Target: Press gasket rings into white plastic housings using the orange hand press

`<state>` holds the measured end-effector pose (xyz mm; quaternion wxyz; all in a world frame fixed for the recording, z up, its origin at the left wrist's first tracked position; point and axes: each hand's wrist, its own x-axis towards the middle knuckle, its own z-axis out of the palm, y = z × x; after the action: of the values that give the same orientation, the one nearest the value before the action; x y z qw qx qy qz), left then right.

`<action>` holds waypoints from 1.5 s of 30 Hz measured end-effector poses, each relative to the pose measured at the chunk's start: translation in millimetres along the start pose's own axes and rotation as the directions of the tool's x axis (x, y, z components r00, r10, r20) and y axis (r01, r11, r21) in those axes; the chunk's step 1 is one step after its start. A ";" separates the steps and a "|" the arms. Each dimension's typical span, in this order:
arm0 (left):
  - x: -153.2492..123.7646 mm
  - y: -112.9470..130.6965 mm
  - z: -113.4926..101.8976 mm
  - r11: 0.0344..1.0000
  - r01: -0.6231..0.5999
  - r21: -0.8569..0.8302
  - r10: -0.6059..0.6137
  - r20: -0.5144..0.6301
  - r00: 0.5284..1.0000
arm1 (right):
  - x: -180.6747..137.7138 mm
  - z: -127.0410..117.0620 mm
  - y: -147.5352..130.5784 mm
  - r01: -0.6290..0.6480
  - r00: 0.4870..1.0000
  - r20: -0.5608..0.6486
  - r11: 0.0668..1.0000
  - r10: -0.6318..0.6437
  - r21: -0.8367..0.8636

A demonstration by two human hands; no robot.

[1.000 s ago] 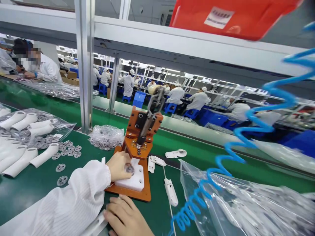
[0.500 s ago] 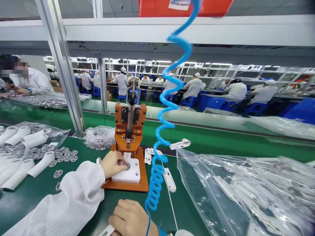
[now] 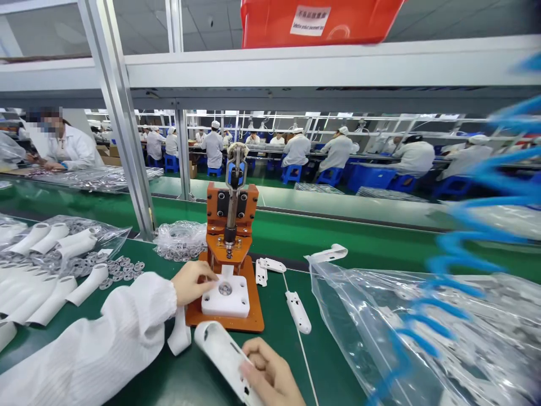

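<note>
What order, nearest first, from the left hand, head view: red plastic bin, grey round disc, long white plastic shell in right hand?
1. Disc: just right of left hand.
2. Shell: lower in view, in right hand.
3. Bin: up on shelf.

The green bench [image 3: 181, 383] carries an orange press [image 3: 231, 239], white tubes [image 3: 88, 285], grey discs [image 3: 127, 269].

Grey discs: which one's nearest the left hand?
The lone disc on the white block, just beside the left hand; the others in view, loose or bagged, all lie off the block.
</note>
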<state>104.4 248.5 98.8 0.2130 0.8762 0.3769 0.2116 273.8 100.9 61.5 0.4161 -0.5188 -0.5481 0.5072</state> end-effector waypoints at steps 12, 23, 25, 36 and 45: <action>-53.0 36.7 55.7 0.870 -0.425 0.248 0.488 -0.313 0.815 | 29.8 17.2 -43.6 -0.102 0.967 -0.188 0.939 0.171 0.329; -44.4 33.8 37.2 0.841 -0.468 0.271 0.538 -0.329 0.776 | 40.6 -27.1 -78.9 0.115 0.955 -0.258 0.983 -0.149 -0.141; -43.7 31.9 37.6 0.841 -0.478 0.255 0.541 -0.347 0.766 | 48.6 -34.4 -100.3 0.272 0.879 -0.345 0.940 -0.329 -0.205; -29.5 36.6 32.4 0.899 -0.430 0.081 0.436 -0.258 0.862 | 150.3 -30.6 -246.0 0.339 0.901 -0.274 0.940 -0.335 -0.035; -26.3 37.1 26.9 0.916 -0.389 0.095 0.401 -0.179 0.899 | 90.0 0.1 -283.2 0.684 0.706 0.223 0.564 -0.673 -0.462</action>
<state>123.4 199.9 90.9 0.1027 0.9152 0.2163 0.3242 221.8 205.0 334.9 0.4186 -0.3539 -0.8230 0.1488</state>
